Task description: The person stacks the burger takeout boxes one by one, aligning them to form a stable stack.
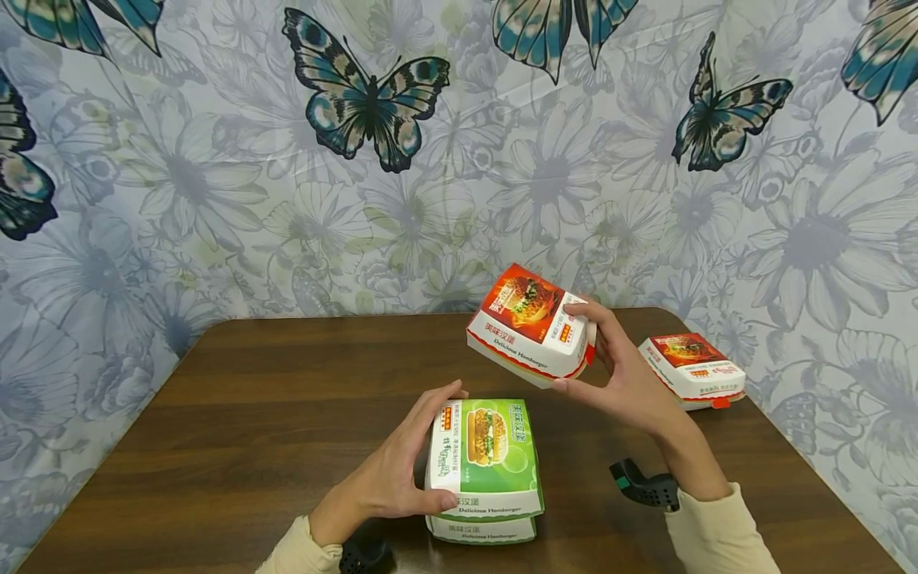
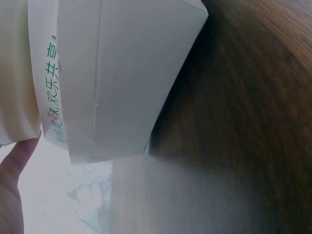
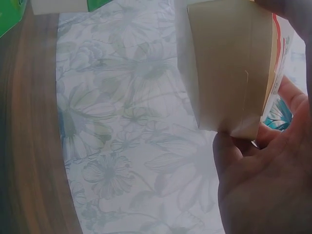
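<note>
Two green-and-white burger boxes stand stacked near the table's front, the upper one (image 1: 495,458) over the lower one (image 1: 484,531). My left hand (image 1: 394,470) grips the upper green box from its left side, thumb at the front edge and fingers at the back. In the left wrist view the white side of the lower box (image 2: 117,83) fills the middle. My right hand (image 1: 627,375) holds a red-and-white burger box (image 1: 529,323) tilted in the air, behind and to the right of the stack. The right wrist view shows this box's plain side (image 3: 229,68) against my fingers.
Another red-and-white burger box (image 1: 692,368) sits at the table's right edge, beyond my right hand. The brown wooden table (image 1: 237,430) reaches back to a wall covering (image 1: 459,199) with butterflies and flowers.
</note>
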Demonstrator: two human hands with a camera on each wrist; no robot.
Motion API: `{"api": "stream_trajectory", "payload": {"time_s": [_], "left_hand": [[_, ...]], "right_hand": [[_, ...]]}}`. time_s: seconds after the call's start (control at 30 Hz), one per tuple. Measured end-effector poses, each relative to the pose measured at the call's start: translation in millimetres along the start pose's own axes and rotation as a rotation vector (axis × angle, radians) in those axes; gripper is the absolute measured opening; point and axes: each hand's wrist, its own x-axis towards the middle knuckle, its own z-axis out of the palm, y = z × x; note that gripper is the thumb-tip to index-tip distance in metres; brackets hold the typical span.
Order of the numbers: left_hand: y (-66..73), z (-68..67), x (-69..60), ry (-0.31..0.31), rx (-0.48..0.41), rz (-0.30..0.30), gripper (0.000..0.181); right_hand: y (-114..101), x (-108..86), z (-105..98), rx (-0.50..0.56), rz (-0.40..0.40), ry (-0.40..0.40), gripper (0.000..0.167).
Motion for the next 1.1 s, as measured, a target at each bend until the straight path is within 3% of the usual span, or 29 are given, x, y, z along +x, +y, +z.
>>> {"api": "stream_trajectory", "payload": {"time_s": [0.3, 0.67, 0.9, 1.1], "left_hand": [[-0.6, -1.2, 0.2, 0.013, 0.035, 0.019, 0.109], [-0.8, -1.3, -0.4, 0.025, 0.033, 0.013, 0.11], [-1.5, -2.2, 0.9, 0.033, 0.046, 0.043, 0.109], [-1.0, -2.8, -1.0, 0.031, 0.082, 0.022, 0.109]], "right_hand": [[-8, -2.5, -3, 0.012, -0.012, -0.05, 0.091], [-11, -5.6, -6, 0.019, -0.092, -0.128, 0.091], [-17, -7.6, -6, -0.015, -0.066, -0.156, 0.093], [-21, -8.7, -5, -0.033, -0.036, -0.199, 0.093]]}}
